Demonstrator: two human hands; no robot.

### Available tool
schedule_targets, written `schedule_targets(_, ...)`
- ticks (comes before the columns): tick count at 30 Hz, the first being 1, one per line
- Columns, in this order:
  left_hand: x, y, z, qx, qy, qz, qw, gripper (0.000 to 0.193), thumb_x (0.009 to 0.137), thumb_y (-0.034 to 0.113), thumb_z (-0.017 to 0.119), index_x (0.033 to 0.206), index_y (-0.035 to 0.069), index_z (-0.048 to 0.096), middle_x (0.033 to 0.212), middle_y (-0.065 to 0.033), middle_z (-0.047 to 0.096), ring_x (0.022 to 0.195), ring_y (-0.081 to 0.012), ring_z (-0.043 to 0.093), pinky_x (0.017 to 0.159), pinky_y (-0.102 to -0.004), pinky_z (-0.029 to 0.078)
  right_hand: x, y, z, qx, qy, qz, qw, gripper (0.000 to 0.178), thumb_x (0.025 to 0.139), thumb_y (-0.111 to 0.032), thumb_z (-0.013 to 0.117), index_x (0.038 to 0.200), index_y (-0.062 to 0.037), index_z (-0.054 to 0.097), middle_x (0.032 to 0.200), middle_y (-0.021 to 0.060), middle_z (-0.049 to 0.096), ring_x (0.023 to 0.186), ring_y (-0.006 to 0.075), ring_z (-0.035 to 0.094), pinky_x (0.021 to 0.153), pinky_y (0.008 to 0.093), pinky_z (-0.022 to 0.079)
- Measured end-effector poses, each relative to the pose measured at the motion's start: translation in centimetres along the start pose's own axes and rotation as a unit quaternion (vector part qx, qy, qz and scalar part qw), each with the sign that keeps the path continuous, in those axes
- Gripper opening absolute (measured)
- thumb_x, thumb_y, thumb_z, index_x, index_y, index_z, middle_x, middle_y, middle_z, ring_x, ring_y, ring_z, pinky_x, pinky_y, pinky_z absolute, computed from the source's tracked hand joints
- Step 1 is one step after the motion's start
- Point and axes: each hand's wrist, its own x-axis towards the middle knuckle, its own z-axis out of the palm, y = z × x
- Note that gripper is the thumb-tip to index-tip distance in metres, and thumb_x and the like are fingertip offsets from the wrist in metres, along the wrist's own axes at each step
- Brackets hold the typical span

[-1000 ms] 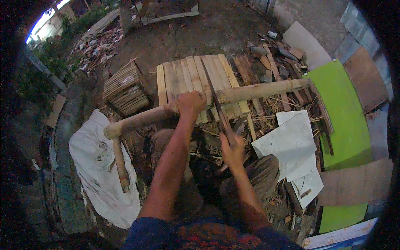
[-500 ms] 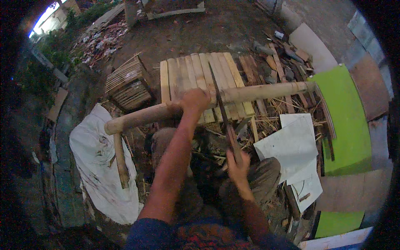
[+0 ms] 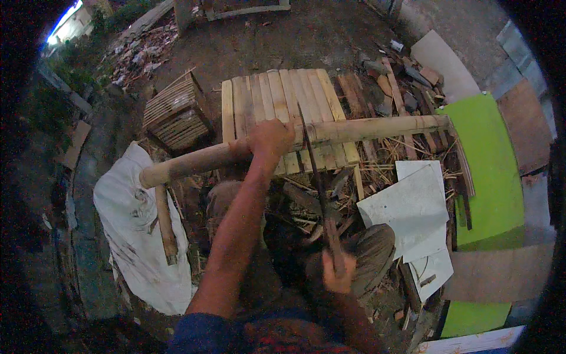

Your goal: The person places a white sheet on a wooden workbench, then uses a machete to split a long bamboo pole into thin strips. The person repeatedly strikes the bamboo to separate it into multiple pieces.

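A thick bamboo pole (image 3: pixel 377 128) lies crosswise in front of me, over a slatted wooden stand (image 3: pixel 277 94). My left hand (image 3: pixel 271 140) is closed around the pole left of its middle, holding it from above. In my right hand (image 3: pixel 339 271) is the wooden handle of a long, narrow handsaw (image 3: pixel 316 171), with its dark blade seen nearly edge-on. The blade crosses the pole just right of my left hand, its tip pointing away from me. How deep the blade sits in the bamboo I cannot tell.
A slatted crate (image 3: pixel 177 112) stands beyond the pole's left end. A white sack (image 3: pixel 138 236) and a short bamboo piece (image 3: pixel 165 227) lie at left. White sheets (image 3: pixel 407 200), a green panel (image 3: pixel 492 171) and scrap wood (image 3: pixel 407 88) are at right.
My right hand has drawn the handsaw back toward my body, so its tip is nearer the pole. My left hand stays on the pole; the view has shifted slightly.
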Motion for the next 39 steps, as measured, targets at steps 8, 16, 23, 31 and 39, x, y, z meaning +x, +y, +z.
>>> schedule_targets(8,-0.5,-0.4,-0.8,-0.034,-0.004,0.015,0.999,0.055,0.09,0.049,0.049,0.096,0.0,0.075,0.098,-0.024,0.071,0.096,-0.0397,0.069,0.084,-0.0496,0.054,8.0,0.3,3.8,0.07,0.062,0.03,0.995,0.014,0.09,-0.016,0.066,0.091,-0.0028,0.065,0.062,0.0103,0.057,0.05,0.0254,0.053,0.048,0.0389,0.04)
schedule_targets(16,-0.5,0.1,0.0,0.02,0.033,0.04,0.998,0.053,0.09,0.048,0.05,0.094,0.002,0.075,0.097,-0.0227,0.071,0.092,-0.0402,0.069,0.082,-0.0494,0.054,0.1,0.7,0.6,0.018,0.083,-0.017,0.996,0.011,0.09,-0.005,0.062,0.098,0.0026,0.067,0.065,0.0063,0.056,0.056,0.0141,0.048,0.051,0.0314,0.039)
schedule_targets(23,-0.1,-0.2,1.8,-0.033,0.025,0.025,0.999,0.05,0.089,0.047,0.051,0.094,0.004,0.076,0.096,-0.0223,0.072,0.092,-0.0394,0.07,0.081,-0.0479,0.055,12.2,-0.3,4.9,0.068,0.119,0.041,0.99,0.022,0.089,-0.018,0.065,0.077,-0.0002,0.059,0.062,0.0047,0.053,0.059,0.0161,0.051,0.057,0.0358,0.042)
schedule_targets(31,-2.2,0.0,-0.4,-0.028,0.022,-0.007,0.999,0.051,0.091,0.046,0.046,0.094,0.004,0.076,0.097,-0.0206,0.072,0.095,-0.0386,0.069,0.085,-0.0495,0.053,-4.8,1.9,-1.5,-0.136,-0.052,-0.015,0.989,0.032,0.091,-0.013,0.06,0.122,-0.0066,0.064,0.083,0.0127,0.07,0.067,0.0266,0.066,0.065,0.0392,0.055)
schedule_targets(39,2.3,-3.4,3.5,-0.008,0.058,0.028,0.998,0.05,0.091,0.044,0.046,0.092,0.004,0.076,0.092,-0.0213,0.072,0.093,-0.0378,0.069,0.086,-0.0479,0.053,11.0,-1.1,5.2,0.115,0.072,0.036,0.99,0.022,0.09,-0.016,0.066,0.078,0.0017,0.061,0.063,0.0049,0.055,0.055,0.0139,0.05,0.052,0.034,0.04)
